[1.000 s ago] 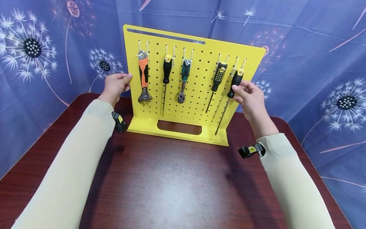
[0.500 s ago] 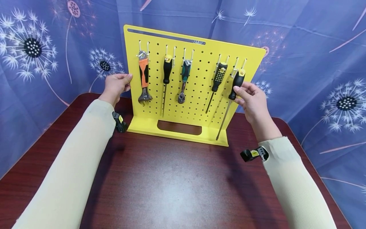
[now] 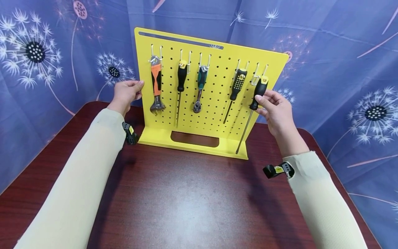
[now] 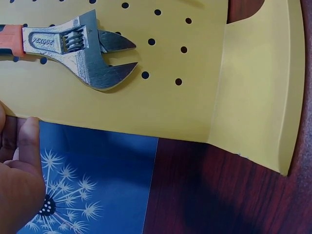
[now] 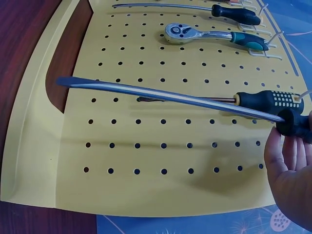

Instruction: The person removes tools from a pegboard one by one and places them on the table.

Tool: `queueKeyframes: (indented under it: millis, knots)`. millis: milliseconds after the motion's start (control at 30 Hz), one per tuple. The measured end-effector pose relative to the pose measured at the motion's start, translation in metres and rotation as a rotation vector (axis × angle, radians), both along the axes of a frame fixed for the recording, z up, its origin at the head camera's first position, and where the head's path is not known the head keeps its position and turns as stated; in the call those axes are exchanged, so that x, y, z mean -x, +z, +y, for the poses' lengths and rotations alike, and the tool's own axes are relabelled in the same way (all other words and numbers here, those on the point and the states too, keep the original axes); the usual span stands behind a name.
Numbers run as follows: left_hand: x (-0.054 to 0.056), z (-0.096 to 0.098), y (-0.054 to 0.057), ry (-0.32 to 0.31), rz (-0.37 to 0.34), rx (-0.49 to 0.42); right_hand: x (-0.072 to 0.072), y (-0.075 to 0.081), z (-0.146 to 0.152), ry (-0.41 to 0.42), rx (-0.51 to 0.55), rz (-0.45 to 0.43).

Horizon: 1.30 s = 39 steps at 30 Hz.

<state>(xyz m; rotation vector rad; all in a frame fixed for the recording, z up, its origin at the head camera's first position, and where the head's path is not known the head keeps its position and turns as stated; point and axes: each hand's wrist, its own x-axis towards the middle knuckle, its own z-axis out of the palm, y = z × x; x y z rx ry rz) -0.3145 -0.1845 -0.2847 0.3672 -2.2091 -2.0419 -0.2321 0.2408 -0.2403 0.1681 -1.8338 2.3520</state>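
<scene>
My left hand (image 3: 125, 94) pinches the left edge of a yellow pegboard (image 3: 258, 54) standing on the table. Beside it hangs an orange-and-black adjustable wrench (image 3: 156, 81), its jaws pointing down. At the board's right side, my right hand (image 3: 276, 112) holds a long screwdriver (image 3: 259, 92) by its black handle with a yellow end, thumb in front and fingers behind. In the right wrist view its flat-tipped shaft (image 5: 170, 96) stands away from the board. Whether the handle's end still touches its white hook (image 3: 255, 80), I cannot tell.
A checkered-handle screwdriver (image 3: 238, 83) hangs just left of the held one. Further left hang a green-handled ratchet (image 3: 202, 77) and another black-and-yellow screwdriver (image 3: 182, 76). The dark wooden table (image 3: 186, 193) meets a blue dandelion-print cloth (image 3: 335, 62) behind.
My right hand has drawn the long screwdriver slightly down, right and toward me, uncovering more of its hook. My left hand stays at the board's edge.
</scene>
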Motion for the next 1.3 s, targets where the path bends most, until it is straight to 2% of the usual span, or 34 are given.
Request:
queueKeyframes:
  millis: [367, 533, 1033, 1300]
  knots:
    - [-0.002, 0.002, -0.002, -0.005, -0.013, 0.031, -0.007, -0.004, -0.003, 0.008, -0.034, 0.019]
    - [-0.002, 0.002, -0.004, -0.006, 0.004, 0.036, -0.011, -0.006, -0.004, 0.005, -0.062, 0.03]
    - [0.0, 0.001, -0.001, -0.004, 0.003, 0.047, -0.021, -0.012, 0.001, 0.019, -0.078, -0.005]
    - [0.0, 0.001, 0.001, -0.01, 0.011, 0.099, -0.025, -0.018, 0.007, 0.023, -0.11, -0.048]
